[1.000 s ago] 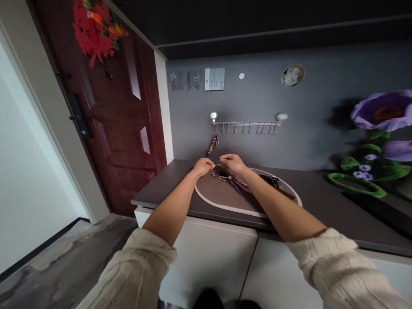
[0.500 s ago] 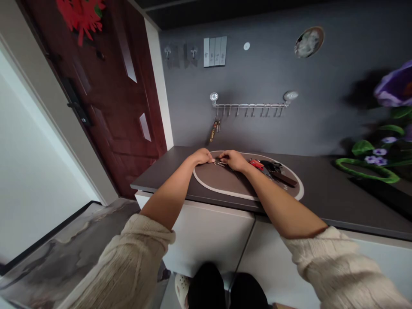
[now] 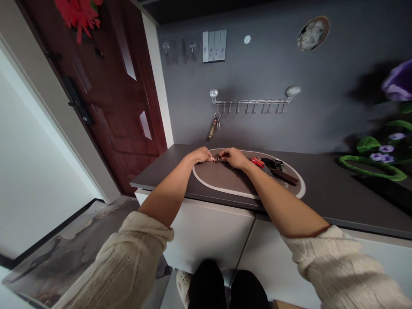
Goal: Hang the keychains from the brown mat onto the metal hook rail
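Both my hands reach over an oval brown mat point(image 3: 222, 182) with a pale rim on a dark countertop point(image 3: 167, 169). My left hand point(image 3: 201, 154) and my right hand point(image 3: 234, 157) are closed in pinches that meet on a small bunch of keys point(image 3: 219, 159) at the mat's far edge. More keys, a red fob point(image 3: 256, 162) and a dark strap point(image 3: 283, 176) lie on the mat to the right of my right hand. Another key bunch point(image 3: 214, 125) hangs from the leftmost hook of a chrome hook rail point(image 3: 251, 101) on the grey wall.
A dark red door point(image 3: 106, 90) with a black handle stands to the left. White cabinet fronts point(image 3: 212, 234) sit under the counter. Light switches point(image 3: 213, 40) are on the wall above the rail. Purple flowers and green leaves point(image 3: 383, 150) fill the right side.
The view has tilted down and drawn a little closer. My hands have lowered onto the mat and come together on the key bunch.
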### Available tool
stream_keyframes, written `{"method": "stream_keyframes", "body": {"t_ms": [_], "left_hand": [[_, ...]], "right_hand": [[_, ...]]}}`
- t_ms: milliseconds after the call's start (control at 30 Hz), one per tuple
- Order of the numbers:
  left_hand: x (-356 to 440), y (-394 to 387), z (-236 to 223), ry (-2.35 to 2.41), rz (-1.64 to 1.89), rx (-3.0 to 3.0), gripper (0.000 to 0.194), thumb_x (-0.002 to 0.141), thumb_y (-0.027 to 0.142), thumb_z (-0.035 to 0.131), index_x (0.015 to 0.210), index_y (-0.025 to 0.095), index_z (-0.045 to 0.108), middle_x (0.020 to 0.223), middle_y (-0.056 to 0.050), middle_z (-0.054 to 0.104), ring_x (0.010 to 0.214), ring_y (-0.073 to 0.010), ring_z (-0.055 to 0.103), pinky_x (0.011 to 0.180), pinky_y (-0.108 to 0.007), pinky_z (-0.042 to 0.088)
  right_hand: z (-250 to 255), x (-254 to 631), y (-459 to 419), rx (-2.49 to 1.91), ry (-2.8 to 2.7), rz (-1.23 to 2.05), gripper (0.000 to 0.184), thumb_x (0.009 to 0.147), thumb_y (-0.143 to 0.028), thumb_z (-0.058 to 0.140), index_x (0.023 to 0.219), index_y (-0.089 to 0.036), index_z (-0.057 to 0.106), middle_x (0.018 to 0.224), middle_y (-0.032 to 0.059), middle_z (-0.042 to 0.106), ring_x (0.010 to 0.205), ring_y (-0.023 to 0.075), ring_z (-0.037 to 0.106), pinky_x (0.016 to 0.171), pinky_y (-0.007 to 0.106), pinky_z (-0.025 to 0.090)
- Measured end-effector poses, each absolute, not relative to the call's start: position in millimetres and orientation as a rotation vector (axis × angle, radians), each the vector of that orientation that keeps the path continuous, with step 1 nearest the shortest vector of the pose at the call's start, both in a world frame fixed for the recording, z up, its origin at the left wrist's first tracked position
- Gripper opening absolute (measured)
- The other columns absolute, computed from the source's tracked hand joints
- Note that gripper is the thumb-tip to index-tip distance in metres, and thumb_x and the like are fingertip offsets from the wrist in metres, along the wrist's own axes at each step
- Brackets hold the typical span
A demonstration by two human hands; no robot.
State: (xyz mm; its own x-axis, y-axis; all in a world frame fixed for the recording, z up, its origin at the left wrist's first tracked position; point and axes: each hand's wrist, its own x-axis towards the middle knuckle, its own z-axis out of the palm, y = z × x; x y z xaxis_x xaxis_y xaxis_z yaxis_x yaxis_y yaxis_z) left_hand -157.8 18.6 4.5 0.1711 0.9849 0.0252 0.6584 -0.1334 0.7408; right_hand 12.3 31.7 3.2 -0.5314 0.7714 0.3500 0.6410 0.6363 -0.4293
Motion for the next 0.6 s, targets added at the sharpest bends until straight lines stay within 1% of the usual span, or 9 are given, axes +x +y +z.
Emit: {"method": "stream_keyframes", "body": {"t_ms": [133, 267, 433, 600], "left_hand": [[-158.5, 20.9, 2.8, 1.524, 0.773, 1.811, 0.006, 0.059, 0.018, 0.063, 0.058, 0.012, 0.062, 0.043, 0.003, 0.050, 0.043, -0.0068, 0.039, 0.047, -0.021, 0.030], [-157.9, 21.9, 3.2, 1.514, 0.928, 1.750, 0.009, 0.055, 0.010, 0.065, 0.059, 0.012, 0.058, 0.043, 0.004, 0.049, 0.043, -0.0061, 0.040, 0.049, -0.020, 0.032], [-154.6, 17.3, 8.1, 1.435, 1.078, 1.683, 0.014, 0.058, 0.003, 0.062, 0.061, 0.011, 0.052, 0.045, 0.005, 0.048, 0.043, -0.0050, 0.041, 0.051, -0.020, 0.033], [-152.7, 16.5, 12.0, 1.314, 1.184, 1.623, 0.014, 0.061, 0.004, 0.062, 0.066, 0.011, 0.051, 0.048, 0.004, 0.049, 0.045, -0.0042, 0.043, 0.053, -0.020, 0.036]], "right_hand": [[3.3, 11.9, 32.2, -1.094, -2.340, 0.368, 0.017, 0.069, -0.011, 0.054, 0.081, -0.016, 0.065, 0.079, 0.0021, 0.066, 0.069, 0.0112, 0.056, 0.065, 0.020, 0.040], [1.7, 11.8, 35.4, -1.091, -2.319, 0.397, 0.018, 0.068, -0.011, 0.056, 0.083, -0.017, 0.065, 0.082, 0.0023, 0.066, 0.073, 0.0113, 0.057, 0.068, 0.021, 0.040], [1.8, 12.2, 35.4, -1.083, -2.322, 0.389, 0.019, 0.068, -0.011, 0.056, 0.084, -0.017, 0.065, 0.085, 0.0035, 0.066, 0.074, 0.0118, 0.057, 0.070, 0.022, 0.040], [7.2, 12.2, 27.5, -1.096, -2.357, 0.306, 0.017, 0.070, -0.014, 0.055, 0.084, -0.016, 0.065, 0.085, 0.0045, 0.066, 0.074, 0.0131, 0.057, 0.070, 0.022, 0.039]]}}
